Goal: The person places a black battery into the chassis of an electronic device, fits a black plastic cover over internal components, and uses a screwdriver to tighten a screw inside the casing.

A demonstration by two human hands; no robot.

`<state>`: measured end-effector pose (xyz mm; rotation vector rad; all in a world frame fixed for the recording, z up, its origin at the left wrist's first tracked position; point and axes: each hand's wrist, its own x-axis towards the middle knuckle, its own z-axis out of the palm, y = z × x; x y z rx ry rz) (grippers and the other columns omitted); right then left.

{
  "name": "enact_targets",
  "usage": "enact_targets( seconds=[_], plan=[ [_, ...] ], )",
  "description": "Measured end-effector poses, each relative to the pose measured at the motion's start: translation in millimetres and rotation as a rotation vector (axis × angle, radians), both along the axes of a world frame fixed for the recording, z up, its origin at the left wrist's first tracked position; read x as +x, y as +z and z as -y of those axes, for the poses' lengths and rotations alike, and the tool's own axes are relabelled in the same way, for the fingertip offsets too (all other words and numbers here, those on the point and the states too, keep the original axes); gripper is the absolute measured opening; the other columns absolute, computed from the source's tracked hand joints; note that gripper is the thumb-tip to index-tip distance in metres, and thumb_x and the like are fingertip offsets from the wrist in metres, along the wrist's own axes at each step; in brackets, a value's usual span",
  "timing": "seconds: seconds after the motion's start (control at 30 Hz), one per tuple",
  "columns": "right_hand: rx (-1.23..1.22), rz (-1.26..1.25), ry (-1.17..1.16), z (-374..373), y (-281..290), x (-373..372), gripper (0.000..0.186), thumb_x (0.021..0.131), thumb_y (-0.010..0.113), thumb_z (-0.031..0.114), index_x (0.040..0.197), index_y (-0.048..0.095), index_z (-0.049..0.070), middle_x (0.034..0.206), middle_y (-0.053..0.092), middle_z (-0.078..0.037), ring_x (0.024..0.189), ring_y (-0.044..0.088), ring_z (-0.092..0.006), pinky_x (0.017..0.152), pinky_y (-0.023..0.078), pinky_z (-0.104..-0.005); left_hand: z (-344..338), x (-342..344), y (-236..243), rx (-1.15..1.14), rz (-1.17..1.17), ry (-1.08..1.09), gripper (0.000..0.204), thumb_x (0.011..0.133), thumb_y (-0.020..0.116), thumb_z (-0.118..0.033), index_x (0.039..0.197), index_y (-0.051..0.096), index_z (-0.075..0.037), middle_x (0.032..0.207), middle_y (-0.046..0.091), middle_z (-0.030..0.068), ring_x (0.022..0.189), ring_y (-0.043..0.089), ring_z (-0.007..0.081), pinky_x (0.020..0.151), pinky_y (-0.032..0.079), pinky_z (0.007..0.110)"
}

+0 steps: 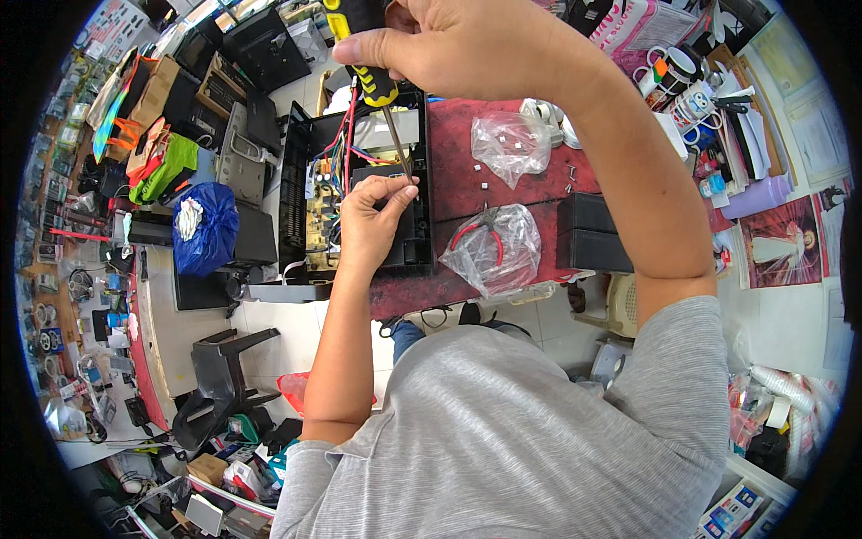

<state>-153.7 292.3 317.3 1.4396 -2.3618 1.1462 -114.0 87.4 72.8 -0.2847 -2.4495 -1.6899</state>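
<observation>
My right hand, raised at the top, is wrapped round the yellow and black handle of a screwdriver. Its thin metal shaft slants down to the fingertips of my left hand, which pinch at its tip. Whether a small screw sits there too is hidden. Both hands are over a black open-topped electronic unit, my left one above its right part. Red, black and other coloured wires and a circuit board show inside the casing.
On the red worktop lie red-handled pliers on a clear plastic bag, another clear bag, loose screws and black boxes. Left of the unit stands a blue plastic bag; mugs stand at the far right.
</observation>
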Motion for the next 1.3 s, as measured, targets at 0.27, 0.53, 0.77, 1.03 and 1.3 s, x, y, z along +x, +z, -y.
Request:
enact_targets(
  seconds=[0.27, 0.53, 0.77, 1.03, 1.3],
  plan=[
    [-0.077, 0.044, 0.122, -1, -11, -3, 0.038, 0.100, 0.058, 0.006, 0.134, 0.042, -0.002, 0.061, 0.052, -0.010, 0.052, 0.048, -0.0183, 0.052, 0.037, -0.0346, 0, -2, -9, -0.059, -0.055, -0.001, 0.010, 0.087, 0.077, -0.004, 0.097, 0.077, -0.001, 0.091, 0.073, 0.0067, 0.085, 0.064, 0.0129, 0.080, 0.050, 0.027],
    [-0.061, 0.114, 0.133, 6, -16, -9, 0.039, 0.098, 0.058, 0.002, 0.133, 0.042, -0.002, 0.072, 0.060, -0.018, 0.059, 0.057, -0.0236, 0.057, 0.043, -0.0374, -1, 1, -8, -0.040, -0.061, 0.045, 0.012, 0.082, 0.080, -0.005, 0.095, 0.079, -0.003, 0.084, 0.072, 0.0073, 0.078, 0.063, 0.0175, 0.078, 0.050, 0.031],
    [-0.082, 0.124, 0.132, 9, -24, -21, 0.043, 0.095, 0.060, 0.001, 0.134, 0.042, 0.001, 0.085, 0.067, -0.024, 0.075, 0.070, -0.0363, 0.066, 0.050, -0.0418, -2, 3, -6, -0.097, -0.086, 0.050, 0.012, 0.082, 0.079, -0.003, 0.095, 0.078, -0.003, 0.085, 0.072, 0.0085, 0.080, 0.065, 0.0200, 0.079, 0.051, 0.032],
    [-0.105, -0.195, -0.084, 22, -51, -24, 0.045, 0.087, 0.073, 0.014, 0.128, 0.055, 0.011, 0.063, 0.060, -0.016, 0.062, 0.068, -0.0318, 0.060, 0.050, -0.0418, -3, 6, 0, -0.203, -0.103, 0.034, 0.009, 0.089, 0.076, -0.005, 0.096, 0.076, 0.001, 0.089, 0.073, 0.0089, 0.083, 0.065, 0.0166, 0.080, 0.050, 0.029],
    [-0.112, -0.174, -0.020, 18, -57, -21, 0.047, 0.086, 0.072, 0.014, 0.129, 0.051, 0.011, 0.077, 0.066, -0.020, 0.076, 0.068, -0.0418, 0.069, 0.053, -0.0490, -6, 10, -1, -0.261, -0.130, 0.046, 0.009, 0.085, 0.076, -0.006, 0.092, 0.075, 0.000, 0.088, 0.073, 0.0132, 0.084, 0.066, 0.0271, 0.081, 0.051, 0.036]
  ],
)
